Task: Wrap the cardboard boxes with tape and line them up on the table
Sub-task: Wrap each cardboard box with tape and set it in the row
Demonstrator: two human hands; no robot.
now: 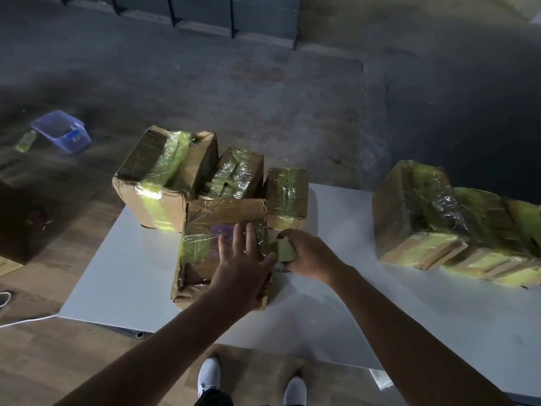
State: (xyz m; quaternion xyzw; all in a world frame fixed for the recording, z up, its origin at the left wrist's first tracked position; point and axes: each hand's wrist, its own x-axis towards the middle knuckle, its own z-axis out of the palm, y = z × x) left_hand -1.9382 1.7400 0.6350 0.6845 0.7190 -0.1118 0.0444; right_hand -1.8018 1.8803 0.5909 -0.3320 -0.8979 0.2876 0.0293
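A cardboard box (205, 253) partly wound in clear yellowish tape lies near the front of the white table (123, 276). My left hand (243, 259) presses flat on its top with fingers spread. Right beside the box's right edge, my right hand (307, 253) grips a roll of yellowish tape (285, 251). Three taped boxes stand behind it: a large one (164, 177), a middle one (234, 174) and a smaller one (288, 194). At the table's right end sit more taped boxes (439, 218).
On the floor at far left are a purple plastic basket (63, 131) and a green bottle (25, 141). A dark box (20, 218) stands left of the table. My white shoes (209, 376) are at the table's front edge.
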